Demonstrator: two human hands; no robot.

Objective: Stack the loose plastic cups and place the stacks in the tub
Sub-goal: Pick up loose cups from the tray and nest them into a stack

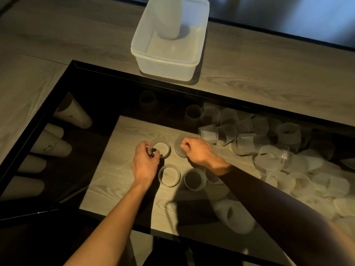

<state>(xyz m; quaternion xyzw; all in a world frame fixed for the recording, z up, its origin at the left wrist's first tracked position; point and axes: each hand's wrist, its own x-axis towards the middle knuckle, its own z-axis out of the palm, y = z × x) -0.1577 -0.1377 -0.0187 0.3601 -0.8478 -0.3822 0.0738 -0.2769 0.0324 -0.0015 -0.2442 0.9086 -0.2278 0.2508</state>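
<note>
The left hand [145, 160] curls its fingers and thumb over the rim of a ribbed, see-through plastic cup [161, 148] standing mouth-up on the dark glass panel [115, 93]. Just beside it, the right hand [197, 150] pinches a second frosted cup [179, 148] with bent fingers. Two more round cups [169, 175] with fluted walls stand just in front of the hands. To the right, a loose heap of cups [249, 139] lies tumbled, some on their sides. Farther back, on the pale wood-grain surface [269, 83], sits the milky rectangular tub [165, 58] with rounded corners, holding one tall stack [169, 22].
</note>
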